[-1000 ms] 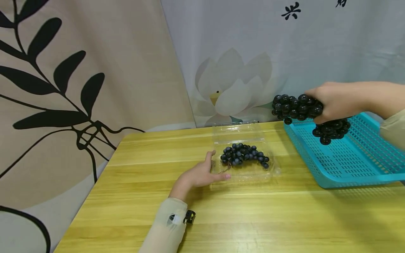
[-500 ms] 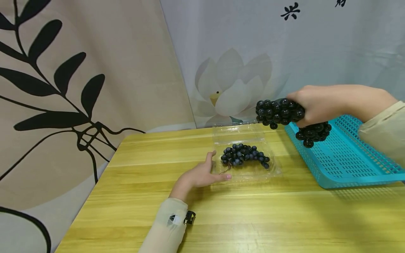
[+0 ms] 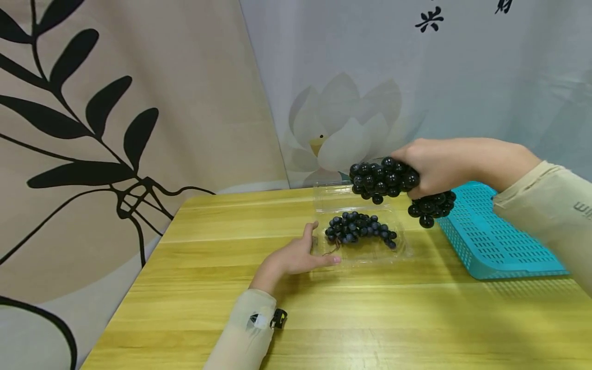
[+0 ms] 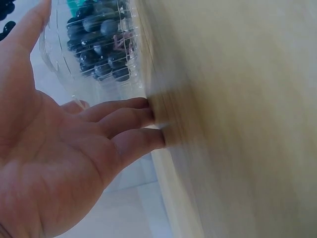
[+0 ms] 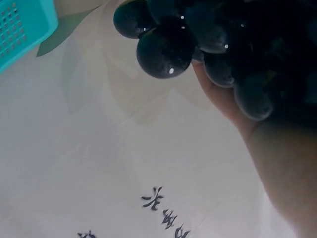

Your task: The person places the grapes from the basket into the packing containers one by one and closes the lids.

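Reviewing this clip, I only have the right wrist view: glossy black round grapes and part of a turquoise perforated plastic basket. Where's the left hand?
Observer: The left hand is at the left side of a clear plastic box.

Operator: Anything inside that box?

Observer: Yes, a bunch of round, dark blue-black grapes.

Operator: And its lid, closed?

Observer: No, the transparent lid is open, at the box's far side.
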`<state>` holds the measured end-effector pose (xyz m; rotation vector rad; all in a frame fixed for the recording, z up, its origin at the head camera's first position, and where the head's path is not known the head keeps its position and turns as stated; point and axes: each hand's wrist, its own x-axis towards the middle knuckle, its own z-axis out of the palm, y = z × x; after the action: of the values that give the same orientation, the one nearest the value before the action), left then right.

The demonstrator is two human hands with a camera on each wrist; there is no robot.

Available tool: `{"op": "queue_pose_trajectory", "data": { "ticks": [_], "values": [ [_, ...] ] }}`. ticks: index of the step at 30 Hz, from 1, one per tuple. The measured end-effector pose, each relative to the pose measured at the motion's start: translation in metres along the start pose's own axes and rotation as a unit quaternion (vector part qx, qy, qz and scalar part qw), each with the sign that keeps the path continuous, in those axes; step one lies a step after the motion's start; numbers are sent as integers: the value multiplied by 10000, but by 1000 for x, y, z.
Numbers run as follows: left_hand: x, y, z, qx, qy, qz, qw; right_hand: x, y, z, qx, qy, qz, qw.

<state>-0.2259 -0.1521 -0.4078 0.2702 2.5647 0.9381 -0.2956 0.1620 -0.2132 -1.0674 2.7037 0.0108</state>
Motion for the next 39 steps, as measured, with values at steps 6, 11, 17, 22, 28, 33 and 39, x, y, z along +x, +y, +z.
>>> {"op": "queue_pose_trajectory", "data": {
  "ticks": [6, 11, 17, 22, 28, 33, 39],
  "values": [
    [0, 1, 1, -10, 6, -41, 10000, 8, -20, 5, -44, -74, -221, 9997],
    [0, -2, 3, -46, -15, -81, 10000, 16, -37, 14, -30, -228, -359, 9991],
    [-1, -7, 6, -28, -26, -102, 9999, 27, -53, 26, -139, -503, -474, 9975],
    [0, -7, 4, -103, 18, -15, 9999, 35, -60, 30, -291, -519, -524, 9969],
    [1, -5, 0, -100, 108, 100, 9998, 41, -64, 33, -415, -459, -547, 9966],
    [1, -4, 1, -134, 87, 60, 9999, 44, -65, 37, -363, -486, -556, 9966],
    [1, -3, 0, -160, 95, 90, 9998, 48, -68, 46, -266, -507, -757, 9955]
  ]
}}
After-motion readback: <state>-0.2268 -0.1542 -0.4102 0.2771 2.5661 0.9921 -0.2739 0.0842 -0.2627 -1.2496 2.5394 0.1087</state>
